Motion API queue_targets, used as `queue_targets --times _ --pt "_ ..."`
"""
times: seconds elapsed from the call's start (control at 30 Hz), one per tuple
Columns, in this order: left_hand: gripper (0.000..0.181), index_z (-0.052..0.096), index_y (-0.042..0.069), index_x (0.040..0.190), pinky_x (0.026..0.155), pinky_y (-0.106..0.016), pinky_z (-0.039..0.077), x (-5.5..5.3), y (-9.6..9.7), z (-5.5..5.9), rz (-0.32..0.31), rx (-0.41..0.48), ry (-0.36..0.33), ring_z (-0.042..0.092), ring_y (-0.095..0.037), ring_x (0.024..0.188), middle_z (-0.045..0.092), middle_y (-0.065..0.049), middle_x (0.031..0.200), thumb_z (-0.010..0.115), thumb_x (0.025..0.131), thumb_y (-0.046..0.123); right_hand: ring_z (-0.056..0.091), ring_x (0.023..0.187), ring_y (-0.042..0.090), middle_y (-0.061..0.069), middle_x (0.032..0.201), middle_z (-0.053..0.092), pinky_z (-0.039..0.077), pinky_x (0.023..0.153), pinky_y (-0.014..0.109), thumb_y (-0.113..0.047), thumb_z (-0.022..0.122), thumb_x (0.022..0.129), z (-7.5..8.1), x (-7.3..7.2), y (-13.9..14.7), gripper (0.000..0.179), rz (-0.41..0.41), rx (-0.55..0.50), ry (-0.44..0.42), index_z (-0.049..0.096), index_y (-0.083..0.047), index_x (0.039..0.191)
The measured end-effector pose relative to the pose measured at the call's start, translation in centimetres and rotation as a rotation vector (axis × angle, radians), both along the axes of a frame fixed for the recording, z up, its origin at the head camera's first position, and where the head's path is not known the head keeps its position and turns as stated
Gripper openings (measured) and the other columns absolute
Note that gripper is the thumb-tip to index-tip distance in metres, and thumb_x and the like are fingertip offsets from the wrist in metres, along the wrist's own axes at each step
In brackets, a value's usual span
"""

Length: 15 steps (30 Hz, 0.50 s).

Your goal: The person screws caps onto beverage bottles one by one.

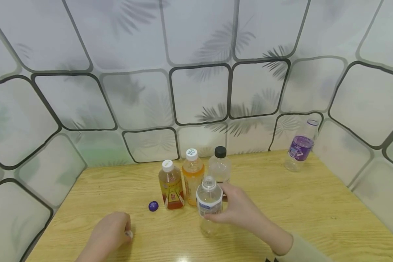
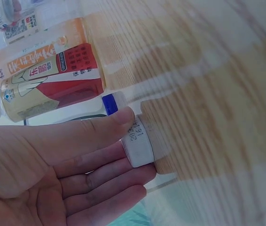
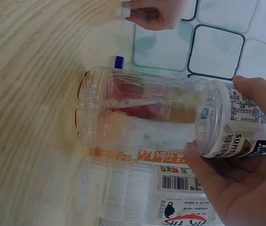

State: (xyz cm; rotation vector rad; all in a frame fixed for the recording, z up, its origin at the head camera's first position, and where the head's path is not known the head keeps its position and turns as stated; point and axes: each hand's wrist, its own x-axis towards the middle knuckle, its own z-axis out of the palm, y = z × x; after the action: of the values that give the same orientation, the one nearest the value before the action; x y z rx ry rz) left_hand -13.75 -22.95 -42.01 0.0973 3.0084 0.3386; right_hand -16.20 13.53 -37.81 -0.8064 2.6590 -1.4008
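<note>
Presently we find the clear bottle [image 1: 209, 203] uncapped and standing on the wooden table [image 1: 314, 203], just in front of the three capped bottles [image 1: 192, 174]. Our right hand [image 1: 239, 209] has its fingers curled round the labelled upper part. Our left hand [image 1: 109, 234], to the bottle's left, pinches the white cap [image 2: 137, 141] between thumb and fingers. Removal looks complete; whether the cap goes down or back on remains open. Only the left wrist view shows the cap's printed code and the pinch.

Light wood-grain worktop [image 1: 314, 203]; white wall panels [image 1: 199, 94] outlined black, grey leaf shadows; blue cap [image 1: 153, 206]; purple-labelled bottle [image 1: 301, 145]; black-capped bottle [image 1: 220, 165].
</note>
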Motion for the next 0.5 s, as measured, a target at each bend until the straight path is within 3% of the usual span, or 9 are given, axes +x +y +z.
queue_targets --times 0.5 --pt "0.027 0.063 0.013 0.073 0.061 -0.034 0.047 0.0 0.0 -0.2 0.004 -0.007 -0.015 0.053 -0.016 0.067 0.060 0.002 0.071 0.089 0.070 0.006 0.072 0.119 0.032 0.009 0.128 0.075 0.063 0.099 0.038 -0.018 0.096 0.075 -1.2 0.1 -0.1 0.069 0.002 -0.015 0.006 0.065 -0.006 0.135"
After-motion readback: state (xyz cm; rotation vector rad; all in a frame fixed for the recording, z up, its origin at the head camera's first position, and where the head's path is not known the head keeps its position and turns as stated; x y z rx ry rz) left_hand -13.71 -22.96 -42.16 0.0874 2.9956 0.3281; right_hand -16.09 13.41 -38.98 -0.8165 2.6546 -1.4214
